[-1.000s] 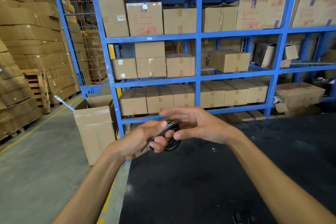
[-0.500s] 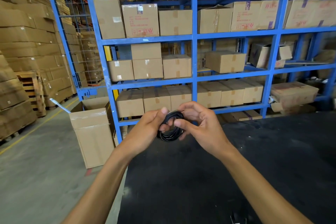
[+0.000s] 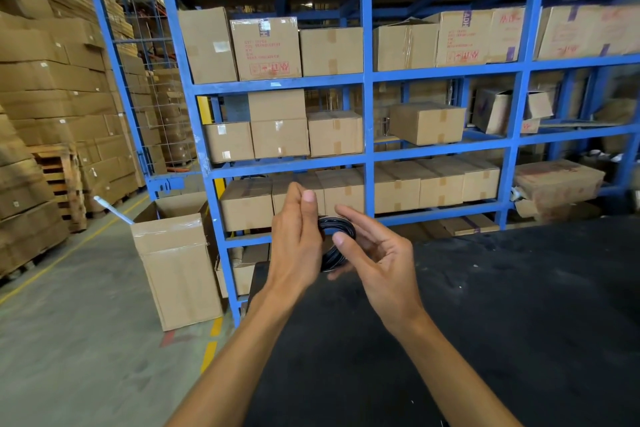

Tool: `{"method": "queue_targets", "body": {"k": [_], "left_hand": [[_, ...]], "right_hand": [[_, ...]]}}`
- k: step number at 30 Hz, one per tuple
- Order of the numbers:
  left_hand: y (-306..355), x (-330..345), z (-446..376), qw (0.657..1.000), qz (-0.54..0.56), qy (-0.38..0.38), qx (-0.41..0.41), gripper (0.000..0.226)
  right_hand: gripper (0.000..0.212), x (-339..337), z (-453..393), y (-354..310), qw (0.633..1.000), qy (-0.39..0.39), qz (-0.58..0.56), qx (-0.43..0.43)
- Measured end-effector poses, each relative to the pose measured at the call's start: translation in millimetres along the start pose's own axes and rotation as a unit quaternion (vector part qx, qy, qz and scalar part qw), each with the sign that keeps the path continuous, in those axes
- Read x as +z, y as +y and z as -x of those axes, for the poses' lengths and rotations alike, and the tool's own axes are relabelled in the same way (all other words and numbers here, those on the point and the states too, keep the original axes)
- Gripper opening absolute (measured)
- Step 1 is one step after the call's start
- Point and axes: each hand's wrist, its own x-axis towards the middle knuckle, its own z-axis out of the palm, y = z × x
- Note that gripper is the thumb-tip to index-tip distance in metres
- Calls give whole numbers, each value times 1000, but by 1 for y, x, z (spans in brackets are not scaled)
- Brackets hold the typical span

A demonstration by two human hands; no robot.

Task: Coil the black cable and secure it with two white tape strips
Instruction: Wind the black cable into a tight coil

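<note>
- A tall blue shelving rack (image 3: pixel 367 87) loaded with cardboard cartons (image 3: pixel 266 48) is seen close behind the hands; nothing of it is judged to lie in their path.
- A black desk (image 3: pixel 485 322) is spread below the forearms, and no white tape strips can be made out on it, so taping may be delayed while the coil is held.
- An open carton (image 3: pixel 176 263) is stood on the floor left of the desk, well apart from the work.
- The left hand (image 3: pixel 294 243) is held upright, and the black cable coil (image 3: pixel 334 243) is gripped by it at its left side, the fingers being hidden behind.
- The right hand (image 3: pixel 377 260) is loosely spread just beside the coil, with nothing clearly held; the loops could spring apart if that single grip is slackened.
</note>
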Motion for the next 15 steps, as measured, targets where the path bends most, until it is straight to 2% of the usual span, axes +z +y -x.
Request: {"method": "queue_targets", "body": {"k": [3, 5, 9, 12, 15], "left_hand": [[-1, 4, 0, 1000, 14, 4, 21, 30], [1, 10, -2, 999, 31, 3, 7, 26], [3, 19, -3, 996, 78, -18, -49, 42], [8, 25, -1, 993, 108, -43, -31, 44], [9, 32, 0, 995, 81, -50, 5, 44]], "right_hand": [[44, -6, 0, -7, 999, -14, 32, 4], [43, -12, -1, -13, 998, -20, 62, 1], [41, -24, -4, -22, 994, -37, 106, 8], [42, -36, -6, -25, 990, -60, 125, 28], [50, -46, -10, -29, 985, -66, 161, 23]]}}
